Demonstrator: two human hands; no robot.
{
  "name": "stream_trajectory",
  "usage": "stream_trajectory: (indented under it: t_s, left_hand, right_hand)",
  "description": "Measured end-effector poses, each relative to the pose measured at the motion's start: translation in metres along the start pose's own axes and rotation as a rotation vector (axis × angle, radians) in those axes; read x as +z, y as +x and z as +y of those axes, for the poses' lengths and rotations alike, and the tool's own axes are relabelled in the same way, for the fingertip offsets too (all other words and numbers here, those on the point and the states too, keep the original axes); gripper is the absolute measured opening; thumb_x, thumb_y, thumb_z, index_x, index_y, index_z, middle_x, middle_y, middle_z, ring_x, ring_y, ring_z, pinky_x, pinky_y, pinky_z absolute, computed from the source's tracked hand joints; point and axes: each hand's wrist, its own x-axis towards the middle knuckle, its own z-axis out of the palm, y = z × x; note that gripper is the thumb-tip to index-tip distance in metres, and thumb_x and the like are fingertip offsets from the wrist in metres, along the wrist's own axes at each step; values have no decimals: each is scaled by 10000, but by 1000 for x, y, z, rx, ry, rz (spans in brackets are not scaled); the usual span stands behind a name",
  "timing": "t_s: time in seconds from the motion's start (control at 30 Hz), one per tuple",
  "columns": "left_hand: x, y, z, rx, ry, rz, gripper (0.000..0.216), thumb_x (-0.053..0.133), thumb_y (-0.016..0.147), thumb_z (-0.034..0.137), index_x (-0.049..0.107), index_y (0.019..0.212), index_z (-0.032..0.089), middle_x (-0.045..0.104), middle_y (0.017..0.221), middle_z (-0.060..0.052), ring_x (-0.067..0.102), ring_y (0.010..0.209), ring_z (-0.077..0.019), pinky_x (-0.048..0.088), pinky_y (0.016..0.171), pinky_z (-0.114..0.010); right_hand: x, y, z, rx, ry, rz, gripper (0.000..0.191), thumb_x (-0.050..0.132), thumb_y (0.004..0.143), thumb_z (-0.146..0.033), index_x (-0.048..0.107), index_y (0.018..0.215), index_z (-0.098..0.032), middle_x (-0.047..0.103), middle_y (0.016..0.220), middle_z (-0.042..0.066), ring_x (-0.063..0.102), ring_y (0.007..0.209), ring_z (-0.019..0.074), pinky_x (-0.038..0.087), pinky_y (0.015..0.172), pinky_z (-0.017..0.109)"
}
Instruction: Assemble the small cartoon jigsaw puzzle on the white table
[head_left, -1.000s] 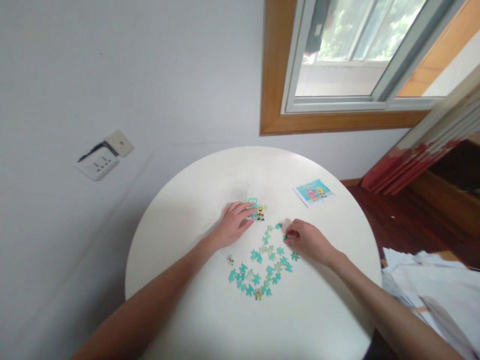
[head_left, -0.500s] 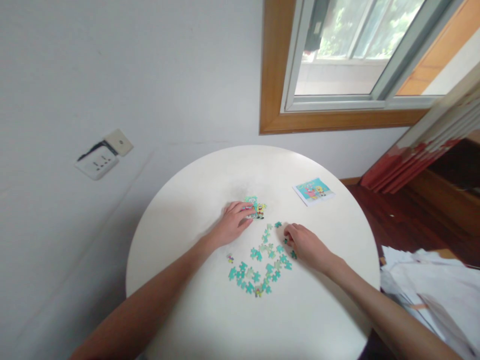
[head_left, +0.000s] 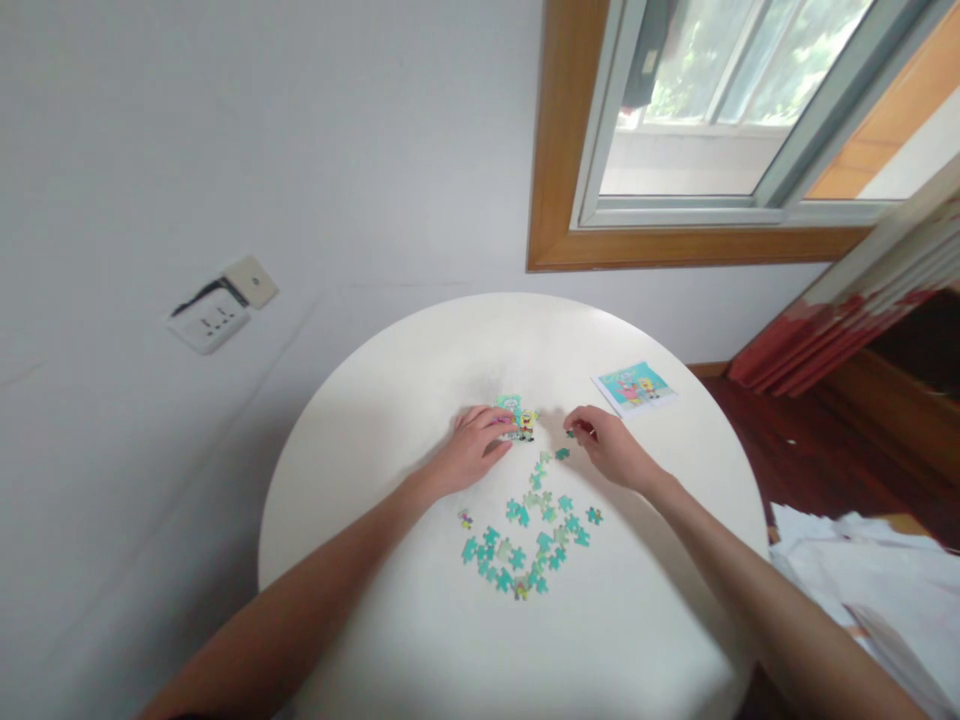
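Observation:
My left hand [head_left: 480, 443] lies with fingers stretched out over the left side of a partly joined cartoon puzzle [head_left: 527, 424], covering some of it. To the right of that puzzle, my right hand [head_left: 604, 440] pinches a small green puzzle piece [head_left: 570, 433] just above the table. Several loose green puzzle pieces [head_left: 544, 542] are spread nearer to me, below both hands. A multicoloured piece [head_left: 466, 519] lies apart on their left, and a yellowish one [head_left: 521, 588] sits at the near edge of the spread.
A picture card [head_left: 635, 388] with cartoon figures lies at the right back of the round white table [head_left: 360, 620]. The wall with a socket [head_left: 210, 320] and a window [head_left: 690, 130] is behind. Papers [head_left: 885, 580] are piled low at the right.
My right hand has lifted a green piece from beside the loose pieces and moved away from me, toward the joined puzzle. My left hand stays on the puzzle. The view has shifted slightly.

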Motion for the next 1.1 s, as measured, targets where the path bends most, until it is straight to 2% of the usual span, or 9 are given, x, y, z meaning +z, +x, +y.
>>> stream_trajectory:
  t_s: [0.1, 0.23, 0.4, 0.57, 0.9, 1.1]
  left_hand:
    - [-1, 0, 1, 5, 5, -13, 298, 528, 976, 292, 658, 1243, 308, 600, 1348, -22, 456, 1278, -234, 352, 1096, -463]
    - [-2, -1, 1, 2, 9, -28, 309, 540, 971, 288, 647, 1257, 332, 592, 1361, -10, 456, 1277, -235, 354, 1086, -460]
    - [-2, -2, 0, -6, 11, -42, 314, 542, 972, 288, 642, 1265, 337, 589, 1362, -9, 455, 1271, -237, 353, 1076, -458]
    - [-2, -1, 1, -17, 11, -44, 301, 537, 975, 301, 653, 1250, 336, 589, 1361, -13, 444, 1283, -244, 348, 1080, -464]
    - [-2, -1, 1, -8, 28, -48, 292, 543, 975, 288, 651, 1244, 321, 586, 1365, -19, 449, 1286, -239, 345, 1079, -465]
    - [0, -1, -2, -1, 33, -41, 292, 548, 973, 289, 649, 1245, 323, 588, 1360, -22, 453, 1286, -243, 347, 1076, -468]
  right_hand:
    - [13, 30, 12, 75, 214, -12, 145, 525, 833, -179, 616, 947, -173, 617, 680, -2, 570, 618, 143, 436, 607, 241]
    - [35, 55, 20, 112, 318, -35, 82, 600, 776, -229, 640, 785, -158, 616, 612, -6, 549, 567, 131, 410, 554, 226]
    - [47, 58, 21, 67, 249, -27, 163, 580, 791, -246, 711, 765, -152, 656, 651, 8, 554, 607, 133, 415, 593, 229]
    - [46, 57, 14, 112, 173, 16, 89, 626, 761, -194, 699, 723, -159, 682, 653, 20, 581, 596, 133, 406, 573, 223]
    - [50, 57, 6, 171, -57, 56, 104, 636, 759, -159, 735, 729, -163, 715, 685, 42, 607, 607, 139, 396, 582, 232]
    - [46, 56, 8, 151, -1, 113, 121, 613, 777, -153, 725, 731, -149, 700, 676, 39, 599, 613, 136, 400, 597, 229]
